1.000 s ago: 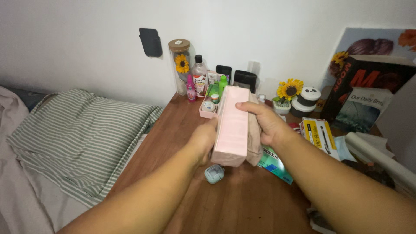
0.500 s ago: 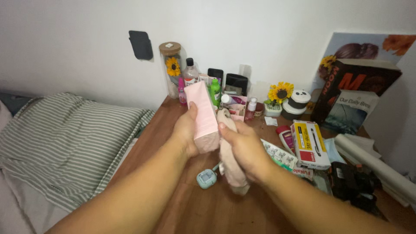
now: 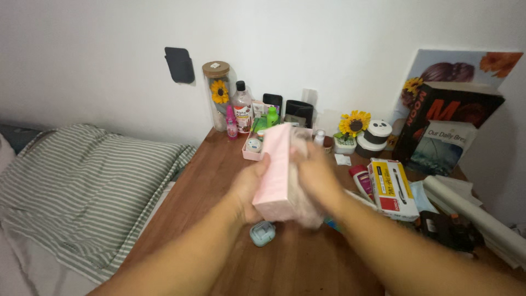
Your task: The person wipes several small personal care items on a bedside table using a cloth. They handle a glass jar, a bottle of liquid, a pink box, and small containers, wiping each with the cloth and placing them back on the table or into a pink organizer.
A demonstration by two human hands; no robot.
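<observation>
Hands are raised together above the middle of the wooden tabletop (image 3: 307, 263). A long pale pink box (image 3: 274, 172) is clasped by the left hand (image 3: 249, 189), whose fingers are wrapped round its lower part; the box is tilted, its far end pointing toward the wall. A soft beige cloth (image 3: 307, 205) is pressed against the right side of the box by the right hand (image 3: 315, 175), and the grip there appears closed on the cloth, though motion blur leaves the fingers indistinct. Box and cloth are held touching each other, clear of the tabletop.

Directly below the hands, a small mint-green case (image 3: 262, 233) is seen lying on the wood. To the right, a yellow and white carton (image 3: 390, 186) is laid flat, with a red-capped tube (image 3: 361, 178) just beside it. Against the wall, a tall glass jar with a cork lid (image 3: 216, 93), a clear bottle with a black cap (image 3: 241, 109) and a sunflower ornament (image 3: 352, 125) are lined up. A pink tray (image 3: 251, 149) of small bottles is set behind the box. A striped pillow (image 3: 87, 186) is seen on the bed at the left.
</observation>
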